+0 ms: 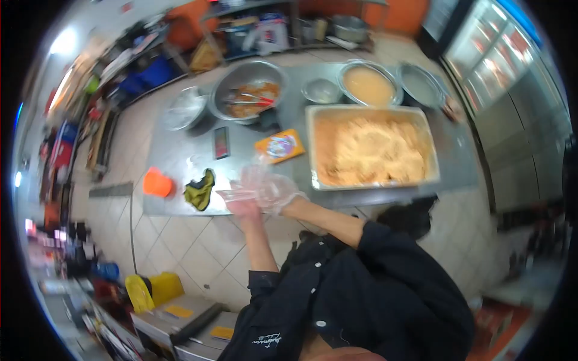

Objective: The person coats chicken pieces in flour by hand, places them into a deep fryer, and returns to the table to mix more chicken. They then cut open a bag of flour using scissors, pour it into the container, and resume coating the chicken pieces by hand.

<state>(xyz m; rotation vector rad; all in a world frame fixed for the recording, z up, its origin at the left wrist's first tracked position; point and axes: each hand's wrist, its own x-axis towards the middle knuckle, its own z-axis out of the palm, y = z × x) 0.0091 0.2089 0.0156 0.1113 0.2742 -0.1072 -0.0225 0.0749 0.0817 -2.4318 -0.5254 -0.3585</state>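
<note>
Both your hands meet at the near edge of the steel tabletop (180,157), around a clear plastic glove (265,185).

Obs.: your right hand (274,191) sits inside the glove, fingers loosely spread and grasping nothing. Your left hand (243,208) is bare, just below and touching the glove's loose edge (too blurred to tell whether its fingers are clenched on the film). The glove hangs over the tabletop's near rim, between a crumpled green cloth (200,189) on its left and a large rectangular tray of pale breading (370,149) on its right. An orange packet (280,146) and a dark phone (221,142) lie just beyond the glove. Farther back stands a big steel bowl with tongs (248,96).
</note>
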